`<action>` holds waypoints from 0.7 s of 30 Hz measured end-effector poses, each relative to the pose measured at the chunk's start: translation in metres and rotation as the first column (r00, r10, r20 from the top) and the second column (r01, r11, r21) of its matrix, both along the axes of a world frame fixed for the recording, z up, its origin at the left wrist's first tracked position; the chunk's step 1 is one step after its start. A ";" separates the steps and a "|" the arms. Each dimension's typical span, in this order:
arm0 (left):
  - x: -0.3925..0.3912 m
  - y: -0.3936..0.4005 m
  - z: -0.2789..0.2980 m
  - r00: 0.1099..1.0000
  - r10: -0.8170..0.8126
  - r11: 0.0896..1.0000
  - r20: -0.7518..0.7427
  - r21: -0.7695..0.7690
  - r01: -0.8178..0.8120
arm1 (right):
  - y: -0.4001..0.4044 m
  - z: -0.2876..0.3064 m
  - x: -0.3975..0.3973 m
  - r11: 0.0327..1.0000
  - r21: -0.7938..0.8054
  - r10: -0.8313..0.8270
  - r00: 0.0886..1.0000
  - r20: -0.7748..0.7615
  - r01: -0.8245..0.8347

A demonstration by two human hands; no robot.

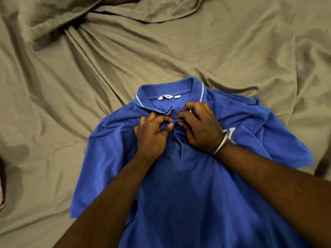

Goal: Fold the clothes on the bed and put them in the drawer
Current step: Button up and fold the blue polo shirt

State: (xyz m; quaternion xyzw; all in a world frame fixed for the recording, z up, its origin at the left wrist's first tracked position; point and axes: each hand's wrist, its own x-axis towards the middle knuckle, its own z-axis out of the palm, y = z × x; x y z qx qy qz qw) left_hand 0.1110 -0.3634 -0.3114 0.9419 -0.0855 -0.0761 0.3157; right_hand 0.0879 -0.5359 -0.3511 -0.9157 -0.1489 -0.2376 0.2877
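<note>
A blue polo shirt (179, 185) lies front side up on the bed, collar pointing away from me, both short sleeves spread out. Its collar has a thin white stripe and a small white label inside. My left hand (152, 135) and my right hand (200, 127) meet at the top of the button placket just below the collar. Each hand pinches one side of the placket fabric between thumb and fingers. A metal bangle sits on my right wrist. White lettering on the chest is partly hidden under my right wrist.
An olive-brown bed sheet (71, 86) covers the whole bed, heavily creased, with a bunched ridge at the top left. A sliver of pink and dark fabric (1, 187) shows at the left edge. No drawer is in view.
</note>
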 end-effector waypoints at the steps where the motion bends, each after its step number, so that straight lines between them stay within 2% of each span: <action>1: -0.001 0.000 0.000 1.000 -0.009 1.000 0.005 0.018 0.009 | 0.001 -0.001 0.000 1.000 0.011 -0.014 1.000 0.001 0.014; 5: -0.008 0.000 0.000 0.997 -0.022 0.998 0.081 0.060 0.017 | 0.002 -0.006 0.002 0.997 0.055 -0.059 0.998 0.017 0.058; 10: -0.014 0.002 -0.001 0.979 0.065 0.994 0.195 -0.102 -0.045 | 0.001 -0.010 0.004 0.997 0.058 -0.062 0.998 0.026 0.060; 16: -0.013 0.002 -0.005 0.955 -0.006 1.000 0.295 -0.025 0.014 | 0.001 -0.014 0.005 0.998 0.024 -0.056 0.998 0.040 0.055; 19: -0.020 0.000 -0.003 0.911 -0.090 0.984 0.402 0.177 0.019 | 0.000 -0.015 0.004 0.998 0.013 -0.058 0.998 0.014 0.058; 21: -0.020 -0.002 0.001 0.884 -0.121 0.943 0.451 0.329 -0.039 | 0.000 -0.016 0.004 0.998 0.018 -0.061 0.998 0.018 0.060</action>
